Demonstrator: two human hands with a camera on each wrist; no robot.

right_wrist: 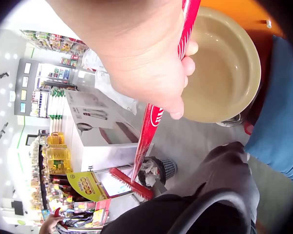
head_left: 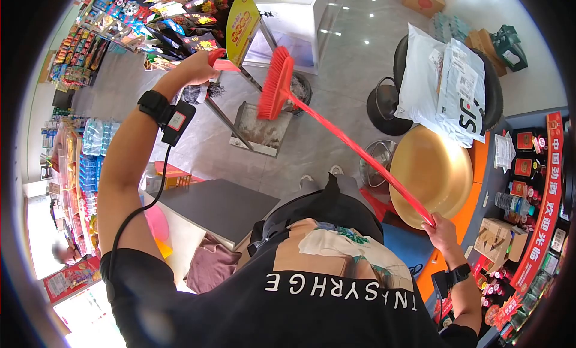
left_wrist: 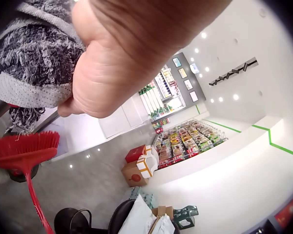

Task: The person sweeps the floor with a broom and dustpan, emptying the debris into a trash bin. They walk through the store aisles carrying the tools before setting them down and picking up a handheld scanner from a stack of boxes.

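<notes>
My right hand [head_left: 442,233] grips the end of a red broom's handle, fingers wrapped round it in the right wrist view. The broom [head_left: 277,90] slants across to the left, its bristle head overlapping the long-handled dustpan [head_left: 262,121] in the head view. Dirt shows in the dustpan's pan. At upper left, my left hand [head_left: 201,69] curls round the red top bar of the dustpan's metal frame. A grey mop head [left_wrist: 36,58] is right beside this hand in the left wrist view. The left fingers are mostly hidden there.
A trash bin [head_left: 298,94] stands behind the broom head. To the right are a large golden basin [head_left: 429,180], a black pot [head_left: 387,108] and white parcels [head_left: 444,84]. Snack racks [head_left: 186,24] line the left, near a yellow sign [head_left: 242,27]. A dark counter board [head_left: 216,201] lies nearer me.
</notes>
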